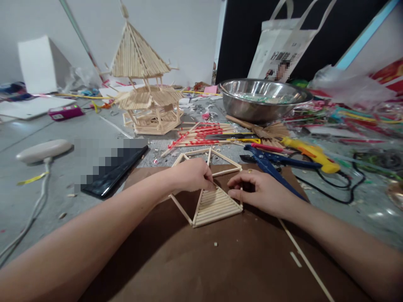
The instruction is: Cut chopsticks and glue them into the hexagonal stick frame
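A six-sided frame of thin wooden sticks (181, 209) rests on a brown sheet (170, 268). Its near triangular section is filled with a panel of sticks laid side by side (215, 208). My left hand (192, 174) reaches over the frame, fingertips pinched together at the tip of that panel; whatever is between them is hidden. On the right side of the frame is my right hand (262, 191), its fingers curved with a gap between thumb and forefinger, close to the panel's slanted edge. A long loose stick (305, 258) lies beneath my right forearm.
Behind stands a stick-built pagoda model (140, 58). Red-wrapped sticks (201, 134), a steel bowl (267, 107), a blue-handled cutter (266, 161) and a yellow glue gun (310, 155) with a black cord lie beyond the frame. A black phone-like slab (107, 188) sits left.
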The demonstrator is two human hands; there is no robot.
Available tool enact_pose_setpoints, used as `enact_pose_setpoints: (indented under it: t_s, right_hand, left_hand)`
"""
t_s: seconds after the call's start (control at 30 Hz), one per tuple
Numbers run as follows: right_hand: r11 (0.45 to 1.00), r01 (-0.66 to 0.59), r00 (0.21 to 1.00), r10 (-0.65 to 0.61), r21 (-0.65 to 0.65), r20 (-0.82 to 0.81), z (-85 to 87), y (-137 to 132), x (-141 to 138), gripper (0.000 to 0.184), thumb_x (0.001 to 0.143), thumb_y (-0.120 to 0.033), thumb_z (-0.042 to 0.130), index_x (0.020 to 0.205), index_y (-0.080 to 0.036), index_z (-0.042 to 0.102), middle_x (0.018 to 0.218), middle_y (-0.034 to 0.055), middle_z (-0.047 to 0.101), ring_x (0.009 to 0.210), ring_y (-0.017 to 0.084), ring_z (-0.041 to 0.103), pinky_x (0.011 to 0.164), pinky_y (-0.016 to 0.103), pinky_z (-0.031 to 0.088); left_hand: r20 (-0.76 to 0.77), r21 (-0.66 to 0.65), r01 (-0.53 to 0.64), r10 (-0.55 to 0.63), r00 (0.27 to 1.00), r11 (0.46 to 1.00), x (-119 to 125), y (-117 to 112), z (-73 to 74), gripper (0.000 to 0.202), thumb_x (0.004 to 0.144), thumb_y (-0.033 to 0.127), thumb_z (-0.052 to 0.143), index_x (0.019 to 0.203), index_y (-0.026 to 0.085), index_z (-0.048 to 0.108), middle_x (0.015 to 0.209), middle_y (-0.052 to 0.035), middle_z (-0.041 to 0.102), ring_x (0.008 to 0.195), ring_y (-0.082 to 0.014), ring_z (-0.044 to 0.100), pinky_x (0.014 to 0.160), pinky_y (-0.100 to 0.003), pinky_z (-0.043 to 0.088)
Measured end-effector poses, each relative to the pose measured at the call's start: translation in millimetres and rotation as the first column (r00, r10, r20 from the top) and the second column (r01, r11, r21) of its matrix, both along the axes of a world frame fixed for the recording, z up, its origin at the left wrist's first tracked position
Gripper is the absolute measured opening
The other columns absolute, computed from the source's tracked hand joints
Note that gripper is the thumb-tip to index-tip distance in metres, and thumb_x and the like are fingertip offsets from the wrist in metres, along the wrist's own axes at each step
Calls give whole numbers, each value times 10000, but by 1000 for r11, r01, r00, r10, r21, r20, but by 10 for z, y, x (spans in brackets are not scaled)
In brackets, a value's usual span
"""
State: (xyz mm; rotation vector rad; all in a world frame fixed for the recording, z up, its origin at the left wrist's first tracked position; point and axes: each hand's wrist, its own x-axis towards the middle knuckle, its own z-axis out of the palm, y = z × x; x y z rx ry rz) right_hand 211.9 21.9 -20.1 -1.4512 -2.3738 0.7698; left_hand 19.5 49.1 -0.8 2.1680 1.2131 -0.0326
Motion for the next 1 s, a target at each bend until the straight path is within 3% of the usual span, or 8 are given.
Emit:
enact_pose_setpoints:
  t_s: [1.0]
  right_hand:
    - [1000,1,1000,-1,2,15,-3,-1,-10,219,686,-396,520,775,-216,607,763,-6,611,721,135,534,652,263,389]
  left_hand:
    - [-12,4,-5,5,1000,1000,-17,-9,-36,224,626,331,522,726,189,665,532,37,528,501,-68,416,493,-171,297]
